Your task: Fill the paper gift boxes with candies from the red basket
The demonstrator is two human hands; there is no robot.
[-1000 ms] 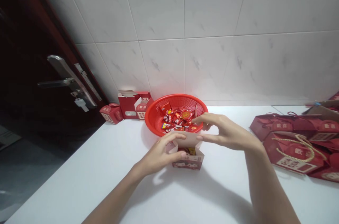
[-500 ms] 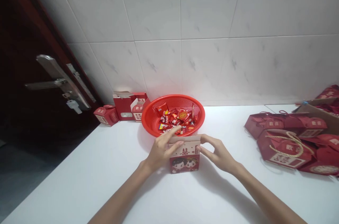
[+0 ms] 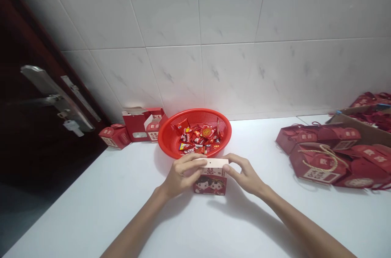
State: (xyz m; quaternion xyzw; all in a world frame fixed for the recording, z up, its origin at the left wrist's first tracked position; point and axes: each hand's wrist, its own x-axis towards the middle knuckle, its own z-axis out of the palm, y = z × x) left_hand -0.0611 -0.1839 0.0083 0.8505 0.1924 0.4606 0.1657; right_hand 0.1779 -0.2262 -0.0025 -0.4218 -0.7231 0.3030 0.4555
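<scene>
A small red and cream candy box [image 3: 210,185] with two cartoon faces on its front stands upright on the white table, close in front of the basket. Its pale top flap lies folded across the top. My left hand [image 3: 184,172] grips the box's upper left side, thumb on the front and fingers over the top edge. At the upper right corner my right hand [image 3: 245,173] holds it, thumb at the front and fingers behind. Just behind the box, a red plastic basket [image 3: 163,138] contains several wrapped candies [image 3: 198,136].
Red gift boxes [image 3: 317,162], one with a rope handle, cluster at the right beside an open cardboard carton [image 3: 339,118]. More red boxes [image 3: 134,124] stand at the back left against the tiled wall [image 3: 171,71]. A dark door [image 3: 30,119] with keys is at far left.
The box's pale top flap has gone from standing up to lying folded over the top, with my left fingers now across it. The whole view has shifted slightly.
</scene>
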